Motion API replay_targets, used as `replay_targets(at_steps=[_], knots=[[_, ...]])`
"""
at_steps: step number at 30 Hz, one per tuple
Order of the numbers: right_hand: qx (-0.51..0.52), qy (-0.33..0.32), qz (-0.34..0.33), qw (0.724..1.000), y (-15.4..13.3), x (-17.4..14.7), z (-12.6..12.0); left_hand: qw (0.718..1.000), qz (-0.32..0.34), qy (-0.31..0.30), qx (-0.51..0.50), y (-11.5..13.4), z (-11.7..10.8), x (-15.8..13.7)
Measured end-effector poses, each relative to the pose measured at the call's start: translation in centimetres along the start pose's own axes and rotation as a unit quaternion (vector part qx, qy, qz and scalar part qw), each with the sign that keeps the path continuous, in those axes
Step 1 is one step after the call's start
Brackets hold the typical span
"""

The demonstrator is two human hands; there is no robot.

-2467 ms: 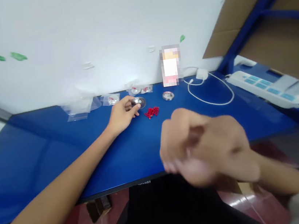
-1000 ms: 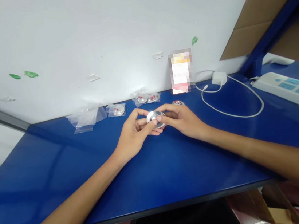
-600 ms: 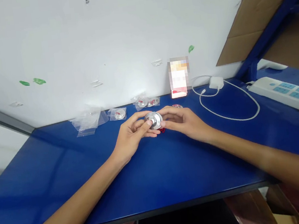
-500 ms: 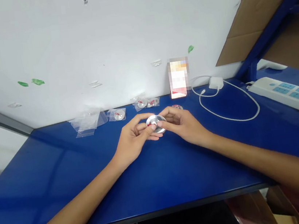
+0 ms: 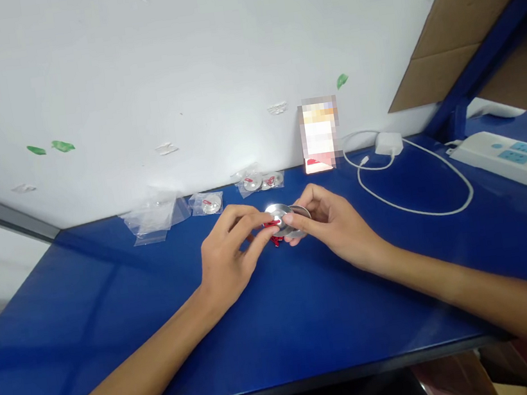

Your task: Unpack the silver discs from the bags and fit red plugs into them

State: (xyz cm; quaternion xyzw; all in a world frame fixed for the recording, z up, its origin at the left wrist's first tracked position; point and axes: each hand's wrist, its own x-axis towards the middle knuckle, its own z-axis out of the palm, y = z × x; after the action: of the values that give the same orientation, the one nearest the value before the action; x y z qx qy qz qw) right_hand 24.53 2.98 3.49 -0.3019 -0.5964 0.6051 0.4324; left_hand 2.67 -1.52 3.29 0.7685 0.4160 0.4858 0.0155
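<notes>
Lying at the left of the blue surface (image 5: 243, 336), against the wall: a loose heap of clear plastic bags (image 5: 152, 215). Next along, a bagged disc (image 5: 213, 202) with a red piece inside.

Left hand (image 5: 231, 247): thumb and fingers nearly closed, pinching a red cord (image 5: 271, 223) at the face of the discs. Cannot tell whether these fingertips also touch metal. Behind, by the wall, two more bagged discs (image 5: 252, 183), close together.

Centre: two metal discs (image 5: 276, 211) held above the surface between the hands, the front one overlapping the rear one, which shows to its right. Below them, a small red bundle (image 5: 276, 242); any link to the cord is hidden.

Right hand (image 5: 342, 226): partly closed, thumb over the front disc, fingers curled behind; it has hold of both discs.

Handling, judged by eye: discs probably light, stiff and smooth, so apt to slide on each other; best taken by opposite rims, thumb near the middle for control. Cord looks thin and limp; pinch it close to the metal.

Farther right: a blurred upright screen (image 5: 317, 133), a white adapter (image 5: 389, 143) with its looped cable, a power strip (image 5: 505, 156).
</notes>
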Motion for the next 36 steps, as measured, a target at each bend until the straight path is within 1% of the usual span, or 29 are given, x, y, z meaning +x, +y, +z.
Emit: replay_targets(at_steps=[1, 3, 6, 9, 11, 13, 14, 16, 18, 19, 21, 27, 33, 36], knots=[[-0.004, 0.001, 0.002, 1.000, -0.1, 0.0, 0.0, 1.000, -0.001, 0.004, -0.012, -0.1, 0.0, 0.0], [-0.006, -0.002, 0.012, 1.000, -0.1, -0.1, -0.2, 0.998, -0.025, 0.004, -0.051, -0.2, 0.0, 0.0], [0.013, -0.027, 0.033, 0.999, 0.2, -0.1, -0.3, 0.985, -0.102, -0.007, -0.141, -0.3, 0.0, 0.0], [0.047, -0.054, 0.050, 0.996, 0.4, 0.0, -0.4, 0.948, -0.195, -0.025, -0.250, -0.4, 0.3, 0.1], [0.057, -0.051, 0.070, 0.995, 0.3, 0.0, -0.4, 0.916, -0.255, -0.034, -0.307, -0.4, 0.4, 0.2], [0.021, -0.048, 0.080, 0.995, 0.1, -0.1, -0.4, 0.886, -0.304, -0.045, -0.347, -0.3, 0.6, 0.2], [-0.022, -0.046, 0.068, 0.996, 0.0, -0.2, -0.4, 0.873, -0.324, -0.055, -0.360, -0.2, 0.6, 0.2], [-0.132, -0.031, 0.005, 0.991, -0.2, -0.4, -0.3, 0.856, -0.349, -0.076, -0.373, 0.0, 0.6, 0.1], [-0.219, 0.003, -0.072, 0.973, -0.3, -0.8, -0.1, 0.849, -0.358, -0.090, -0.378, 0.3, 0.6, 0.1], [-0.242, 0.020, -0.101, 0.965, -0.4, -0.9, 0.0, 0.848, -0.357, -0.094, -0.381, 0.5, 0.6, 0.1], [-0.257, 0.037, -0.129, 0.957, -0.5, -1.1, 0.1, 0.847, -0.351, -0.098, -0.386, 0.9, 0.6, 0.2], [-0.249, 0.015, -0.134, 0.959, -0.7, -0.9, -0.2, 0.847, -0.332, -0.103, -0.403, 1.0, 0.5, 0.3], [-0.225, 0.019, -0.118, 0.967, -0.7, -0.9, -0.6, 0.865, -0.275, -0.137, -0.397, 0.8, 0.3, 0.2], [-0.251, 0.005, -0.152, 0.956, -0.9, -1.0, -0.8, 0.864, -0.272, -0.152, -0.396, 1.1, 0.1, 0.3]])
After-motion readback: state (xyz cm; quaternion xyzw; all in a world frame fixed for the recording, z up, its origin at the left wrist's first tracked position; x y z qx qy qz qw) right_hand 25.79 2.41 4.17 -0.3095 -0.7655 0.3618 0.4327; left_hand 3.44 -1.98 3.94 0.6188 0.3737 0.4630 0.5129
